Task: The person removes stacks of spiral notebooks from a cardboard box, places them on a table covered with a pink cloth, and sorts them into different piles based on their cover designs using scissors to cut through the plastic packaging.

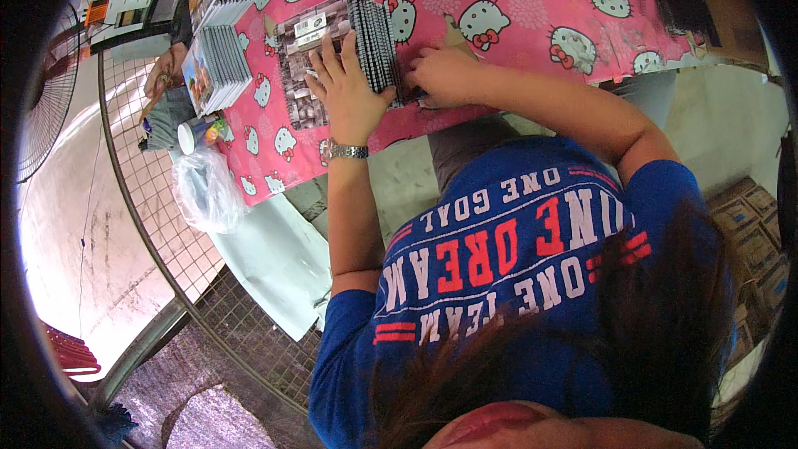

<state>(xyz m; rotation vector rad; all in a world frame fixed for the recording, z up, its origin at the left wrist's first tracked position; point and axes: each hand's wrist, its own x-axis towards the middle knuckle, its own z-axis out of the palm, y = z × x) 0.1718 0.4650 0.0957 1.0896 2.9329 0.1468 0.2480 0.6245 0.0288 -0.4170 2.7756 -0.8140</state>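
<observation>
Left hand (347, 87) flat, fingers spread, pressing on booklet stack (332, 46) on pink tablecloth (515, 0). Right hand (445, 75) curled at stack's right edge, grip unclear. Second stack (218, 66) lies left.

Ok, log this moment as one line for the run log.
left hand: flat on spiral notebook stack | right hand: at stack's right edge | surface: pink cartoon-cat tablecloth | second notebook stack at left

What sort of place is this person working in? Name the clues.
Probably a small packing or sorting workshop. Both hands, left hand and right hand, handle a booklet stack on a pink cartoon tablecloth; more stacks and cardboard boxes stand nearby.
</observation>
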